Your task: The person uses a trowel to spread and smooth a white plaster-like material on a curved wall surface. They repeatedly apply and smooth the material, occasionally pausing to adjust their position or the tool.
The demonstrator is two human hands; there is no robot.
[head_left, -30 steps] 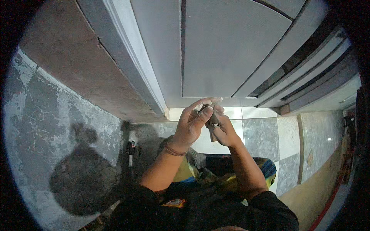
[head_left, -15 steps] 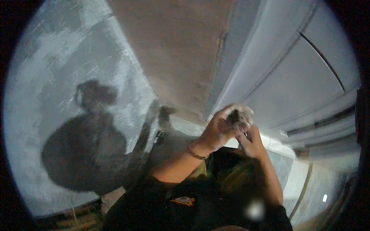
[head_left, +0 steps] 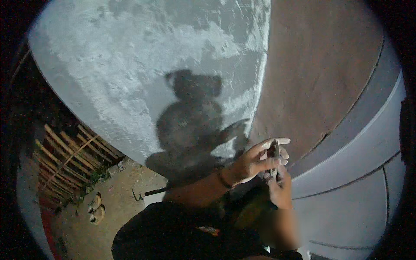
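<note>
While your right hand (head_left: 281,187) has its fingers closed around the lower end of a thin dark tool (head_left: 275,151), your left hand's (head_left: 249,168) fingers stand parted about its upper part; whether they grip it, you can't tell from here. The tool sits upright between both hands. Pale residue (head_left: 284,141) on your left fingers could make it slip, and a sharp edge might nick you. You see no recognisable container. Beyond are the patchy grey wall (head_left: 130,69) and, farther off, a slatted fence (head_left: 69,158).
</note>
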